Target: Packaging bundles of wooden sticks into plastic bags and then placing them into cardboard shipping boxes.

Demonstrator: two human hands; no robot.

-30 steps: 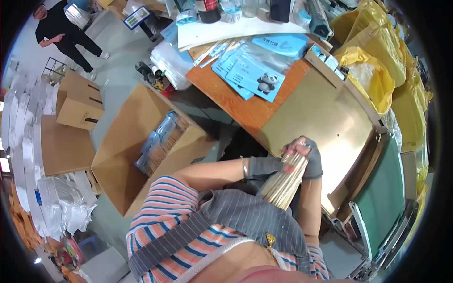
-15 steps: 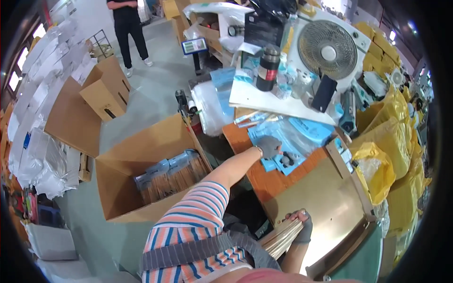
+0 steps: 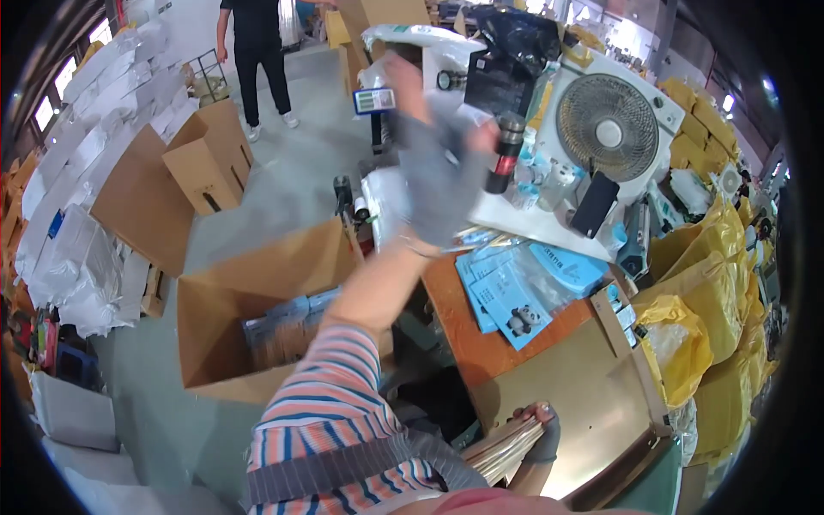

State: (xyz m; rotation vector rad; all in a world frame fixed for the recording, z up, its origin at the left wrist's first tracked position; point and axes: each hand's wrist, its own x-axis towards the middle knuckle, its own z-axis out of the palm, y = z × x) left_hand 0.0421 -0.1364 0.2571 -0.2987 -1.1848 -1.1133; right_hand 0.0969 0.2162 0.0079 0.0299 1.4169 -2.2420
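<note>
My left hand [image 3: 438, 176], in a grey fingerless glove, is raised in front of the worktable and blurred by motion. Its fingers look stretched and apart, with nothing visible between them. Under and right of it, flat blue plastic bags [image 3: 508, 300] printed with a panda lie on the orange-brown tabletop [image 3: 455, 313]. Low down at the front, my right hand [image 3: 541, 433], also gloved, is closed around a bundle of thin wooden sticks [image 3: 502, 451]. The bundle slants toward my body beside a shiny tan board [image 3: 592, 399].
An open carton [image 3: 257, 266] at left holds blue-topped packs of sticks [image 3: 287, 330]. A white shelf beyond the bags carries a dark thermos [image 3: 506, 154], a phone [image 3: 594, 204] and a fan [image 3: 609, 129]. Yellow sacks [image 3: 712, 275] crowd the right. A person [image 3: 257, 60] stands at the back.
My left hand has lifted off the blue bags and swung up and away. The panda bag shows uncovered. My right hand keeps its hold on the sticks, and the view has shifted slightly.
</note>
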